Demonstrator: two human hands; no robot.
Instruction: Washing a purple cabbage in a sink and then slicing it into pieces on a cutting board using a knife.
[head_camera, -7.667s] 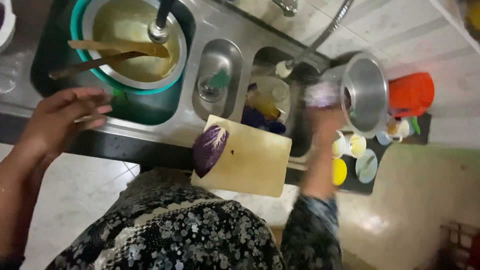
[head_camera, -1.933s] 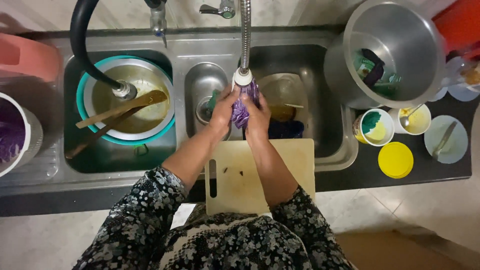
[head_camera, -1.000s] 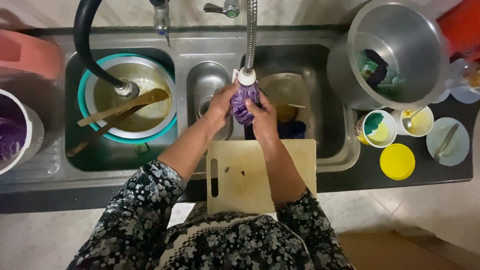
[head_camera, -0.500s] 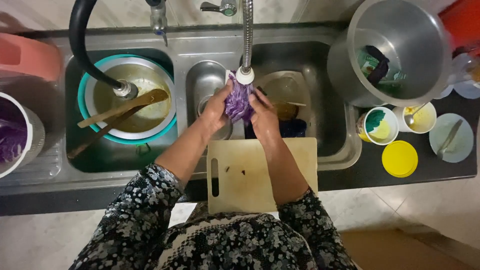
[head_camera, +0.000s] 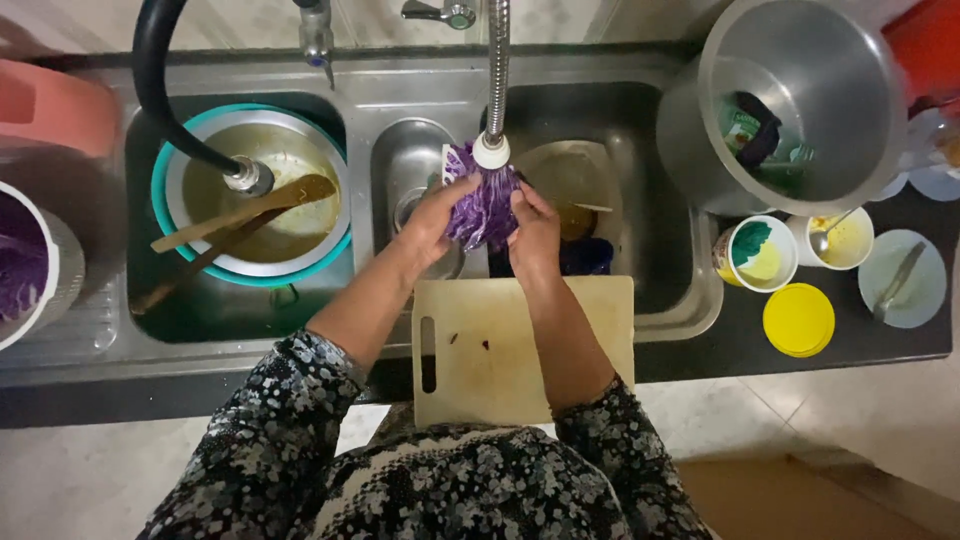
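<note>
Purple cabbage (head_camera: 482, 205) between both hands, under tap (head_camera: 492, 150)

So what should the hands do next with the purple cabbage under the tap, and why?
Probably turn the purple cabbage a little under the spray head. Both the left hand and the right hand cup its sides right below the nozzle, so only the top faces it; the parts under the hands likely need rinsing too.

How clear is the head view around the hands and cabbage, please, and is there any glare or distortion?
Head view: the cabbage and both hands, left and right, are fairly sharp; soft glare on the steel pot wall and sink rim; the basin under the hands is dark; wide-angle lens bows the counter edges.
</note>
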